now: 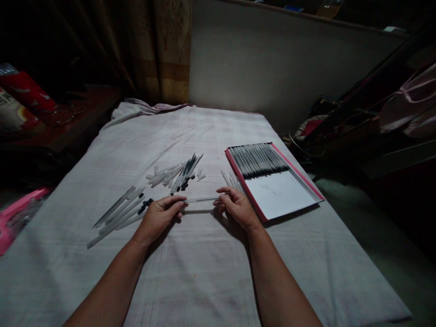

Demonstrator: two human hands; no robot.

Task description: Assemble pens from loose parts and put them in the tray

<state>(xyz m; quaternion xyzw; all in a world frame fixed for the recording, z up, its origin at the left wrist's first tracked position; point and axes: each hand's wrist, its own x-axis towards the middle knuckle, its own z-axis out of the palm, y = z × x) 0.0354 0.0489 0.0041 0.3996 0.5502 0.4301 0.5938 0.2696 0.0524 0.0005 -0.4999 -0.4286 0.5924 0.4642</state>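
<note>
A thin, clear pen barrel (pixel 201 199) is stretched level between my two hands, just above the cloth. The fingertips of my left hand (pixel 162 212) pinch its left end. My right hand (pixel 237 206) grips the other end between thumb and fingers. Left of my left hand lie loose pen barrels and refills (pixel 119 211) with several small black plugs (pixel 146 205). A second pile of pen parts (pixel 180 172), with dark refills, black plugs and clear caps, is beyond my hands. Several clear barrels (pixel 230 180) lie beside my right hand, partly hidden by it.
On the right, a shallow red-edged box (pixel 286 193) holds a row of pens with black ends (pixel 260 160). A pale checked cloth (pixel 204 281) covers the table. A pink plastic item (pixel 17 213) is at the left edge; a curtain (pixel 172 50) hangs behind.
</note>
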